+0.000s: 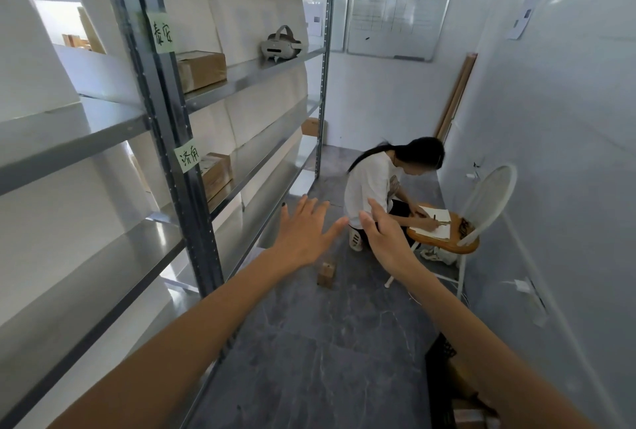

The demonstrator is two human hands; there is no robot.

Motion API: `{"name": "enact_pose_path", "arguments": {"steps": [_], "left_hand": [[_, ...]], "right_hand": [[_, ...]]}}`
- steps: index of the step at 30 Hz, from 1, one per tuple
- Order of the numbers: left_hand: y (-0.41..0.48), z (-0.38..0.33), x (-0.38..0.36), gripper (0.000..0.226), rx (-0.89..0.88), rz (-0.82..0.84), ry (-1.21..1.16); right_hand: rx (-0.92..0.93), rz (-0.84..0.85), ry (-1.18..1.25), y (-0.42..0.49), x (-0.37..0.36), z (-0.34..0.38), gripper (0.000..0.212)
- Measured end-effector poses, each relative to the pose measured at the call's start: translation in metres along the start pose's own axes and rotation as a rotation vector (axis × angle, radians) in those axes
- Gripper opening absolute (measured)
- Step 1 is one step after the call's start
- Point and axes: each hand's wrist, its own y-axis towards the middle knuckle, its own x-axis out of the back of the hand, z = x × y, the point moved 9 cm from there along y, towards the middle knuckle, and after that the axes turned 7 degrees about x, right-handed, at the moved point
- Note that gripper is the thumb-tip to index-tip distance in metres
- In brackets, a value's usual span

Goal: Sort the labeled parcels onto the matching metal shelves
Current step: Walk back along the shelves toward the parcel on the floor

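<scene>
Both my arms stretch forward over the grey floor. My left hand point(303, 232) is spread flat with straight fingers and holds nothing. Beside it, my right hand point(385, 232) is also flat and empty. A small brown parcel point(326, 273) stands on the floor just below and between my hands. The metal shelves point(192, 160) rise at my left, with green handwritten labels point(161, 32) on the upright. One cardboard parcel point(203, 70) lies on an upper shelf. Another parcel point(215, 174) lies on the shelf below it.
A person point(382, 187) crouches ahead, writing on paper on a round wooden chair point(457, 239). A VR headset point(280, 44) sits on the upper shelf. A whiteboard point(395, 24) hangs on the far wall. A black crate point(442, 377) with boxes is at bottom right.
</scene>
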Motion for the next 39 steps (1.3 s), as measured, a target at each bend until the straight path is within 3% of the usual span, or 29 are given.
{"name": "enact_pose_path", "arguments": {"steps": [4, 13, 17, 21, 26, 31, 39], "left_hand": [[0.047, 0.02, 0.004, 0.11, 0.04, -0.03, -0.06], [0.117, 0.023, -0.025, 0.106, 0.042, 0.01, -0.055], [0.143, 0.016, -0.045, 0.09, 0.038, 0.067, -0.016], [0.172, 0.004, -0.046, 0.103, -0.014, -0.021, 0.105], [0.208, -0.014, -0.063, 0.097, -0.053, -0.013, 0.141], [0.247, -0.026, -0.087, 0.069, -0.099, 0.003, 0.25], [0.297, -0.028, -0.118, 0.07, -0.083, 0.047, 0.304]], "right_hand": [[-0.007, 0.03, -0.045, 0.04, -0.004, -0.011, 0.057], [-0.061, 0.046, -0.029, 0.099, -0.011, -0.05, 0.059], [-0.057, 0.033, -0.027, 0.124, -0.002, -0.068, 0.058], [-0.052, 0.046, -0.018, 0.155, 0.002, -0.088, 0.06], [-0.044, 0.088, -0.026, 0.188, 0.003, -0.116, 0.061], [-0.017, 0.144, -0.175, 0.219, 0.012, -0.147, 0.062], [-0.008, 0.234, -0.283, 0.259, 0.018, -0.195, 0.064]]}}
